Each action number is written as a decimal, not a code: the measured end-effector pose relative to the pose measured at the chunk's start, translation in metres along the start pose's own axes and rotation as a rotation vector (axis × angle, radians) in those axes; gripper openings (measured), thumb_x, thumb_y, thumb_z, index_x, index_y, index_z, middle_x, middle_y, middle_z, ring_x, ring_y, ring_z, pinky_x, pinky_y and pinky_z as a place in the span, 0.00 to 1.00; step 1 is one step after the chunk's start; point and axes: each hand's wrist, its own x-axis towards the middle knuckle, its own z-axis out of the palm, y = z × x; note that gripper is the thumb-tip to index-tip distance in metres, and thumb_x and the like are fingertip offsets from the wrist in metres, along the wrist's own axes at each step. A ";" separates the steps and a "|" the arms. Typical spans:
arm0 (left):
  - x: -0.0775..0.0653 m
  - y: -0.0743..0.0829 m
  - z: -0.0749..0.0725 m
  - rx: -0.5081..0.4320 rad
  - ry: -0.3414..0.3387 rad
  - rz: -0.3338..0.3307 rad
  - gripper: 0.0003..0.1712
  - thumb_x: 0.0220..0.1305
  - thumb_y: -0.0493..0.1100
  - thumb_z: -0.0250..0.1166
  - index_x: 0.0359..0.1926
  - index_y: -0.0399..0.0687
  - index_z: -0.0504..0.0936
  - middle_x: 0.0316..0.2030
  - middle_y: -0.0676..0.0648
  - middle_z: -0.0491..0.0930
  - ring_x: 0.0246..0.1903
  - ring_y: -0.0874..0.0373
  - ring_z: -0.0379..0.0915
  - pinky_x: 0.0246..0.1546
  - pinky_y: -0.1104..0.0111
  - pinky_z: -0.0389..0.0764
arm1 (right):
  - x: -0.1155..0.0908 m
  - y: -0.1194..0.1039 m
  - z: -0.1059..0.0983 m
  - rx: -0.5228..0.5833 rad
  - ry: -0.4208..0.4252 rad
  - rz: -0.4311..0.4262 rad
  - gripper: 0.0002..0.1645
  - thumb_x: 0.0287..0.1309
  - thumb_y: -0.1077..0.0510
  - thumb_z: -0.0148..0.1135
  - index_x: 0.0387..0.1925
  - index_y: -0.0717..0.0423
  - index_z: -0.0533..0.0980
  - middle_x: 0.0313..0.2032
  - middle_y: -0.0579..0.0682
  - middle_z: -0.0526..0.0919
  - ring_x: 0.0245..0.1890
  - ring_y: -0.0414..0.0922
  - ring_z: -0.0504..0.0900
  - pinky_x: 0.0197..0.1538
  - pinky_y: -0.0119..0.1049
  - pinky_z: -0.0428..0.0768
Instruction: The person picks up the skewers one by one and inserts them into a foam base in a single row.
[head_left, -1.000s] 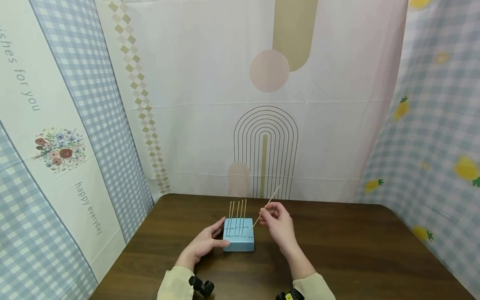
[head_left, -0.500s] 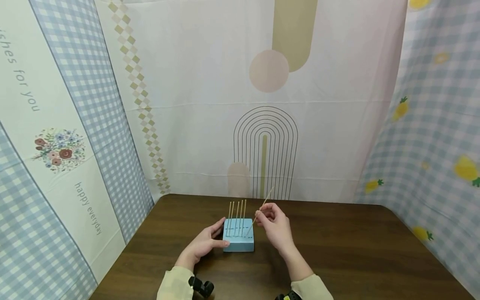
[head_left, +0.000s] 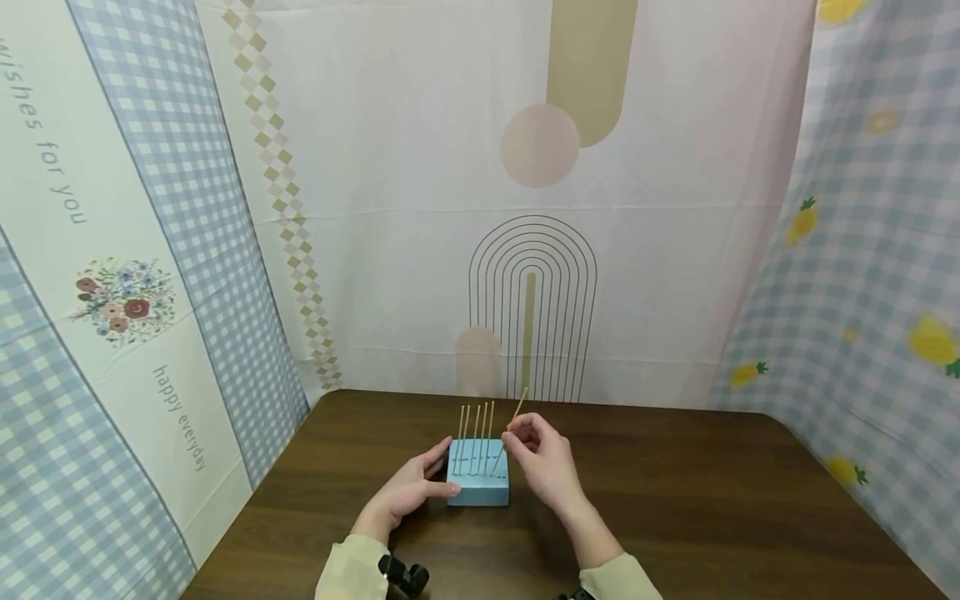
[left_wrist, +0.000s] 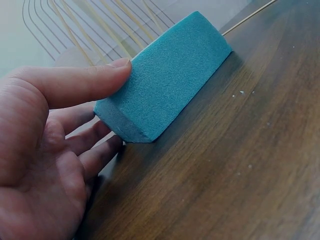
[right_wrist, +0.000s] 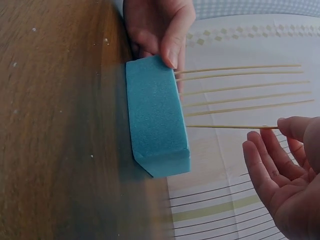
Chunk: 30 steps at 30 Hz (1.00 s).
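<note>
A light blue foam block (head_left: 477,496) rests on the table, with small holes in its top. Several thin bamboo skewers (right_wrist: 245,87) stand upright from it in its left and middle part. My left hand (head_left: 405,485) grips the block's left end, thumb on the near top edge and fingers round the far side. Above the block's right side, my right hand (head_left: 546,465) pinches another bamboo skewer (right_wrist: 225,126) between thumb and fingertips. That skewer leans to the right in the head view, its lower end right at the block's top.
The brown wooden table (head_left: 712,500) stretches out to the right. Small white crumbs (left_wrist: 242,92) lie on it near the block. A patterned cloth (head_left: 397,250) hangs behind the table, with checked cloths (head_left: 885,275) at the sides.
My right hand has moved left and slightly down, bringing the pinched skewer over the block and tilting it more upright. My left hand keeps its hold on the foam block.
</note>
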 end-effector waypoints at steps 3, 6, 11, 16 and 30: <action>0.001 0.000 0.000 0.003 -0.001 0.004 0.55 0.65 0.42 0.77 0.85 0.39 0.55 0.82 0.34 0.55 0.80 0.36 0.52 0.77 0.42 0.54 | -0.001 0.001 0.001 -0.060 -0.006 -0.029 0.05 0.70 0.60 0.71 0.43 0.54 0.82 0.34 0.45 0.88 0.37 0.46 0.87 0.42 0.33 0.83; 0.001 0.001 0.000 0.001 -0.003 0.003 0.55 0.65 0.42 0.77 0.85 0.39 0.55 0.82 0.34 0.55 0.80 0.36 0.52 0.77 0.43 0.54 | -0.001 0.000 0.002 -0.097 -0.017 -0.058 0.04 0.71 0.61 0.71 0.43 0.52 0.82 0.35 0.44 0.88 0.38 0.41 0.87 0.45 0.33 0.84; 0.000 0.001 0.000 -0.002 -0.001 -0.006 0.55 0.65 0.42 0.76 0.85 0.39 0.55 0.82 0.34 0.55 0.80 0.36 0.51 0.78 0.42 0.53 | -0.002 -0.002 0.004 -0.141 -0.039 -0.113 0.04 0.71 0.62 0.70 0.45 0.55 0.83 0.37 0.44 0.89 0.38 0.39 0.87 0.47 0.36 0.86; 0.001 0.001 0.000 0.007 0.000 -0.005 0.55 0.65 0.43 0.76 0.85 0.38 0.55 0.82 0.33 0.55 0.80 0.35 0.51 0.77 0.41 0.53 | -0.002 -0.002 0.007 -0.170 -0.047 -0.130 0.04 0.71 0.64 0.70 0.44 0.55 0.83 0.37 0.45 0.90 0.37 0.39 0.86 0.45 0.36 0.85; 0.000 0.000 0.001 0.003 0.005 -0.007 0.55 0.65 0.42 0.76 0.84 0.38 0.55 0.82 0.33 0.55 0.80 0.34 0.51 0.77 0.40 0.53 | 0.000 -0.001 0.010 -0.212 -0.029 -0.112 0.05 0.69 0.65 0.71 0.44 0.58 0.83 0.34 0.42 0.88 0.33 0.39 0.83 0.40 0.33 0.84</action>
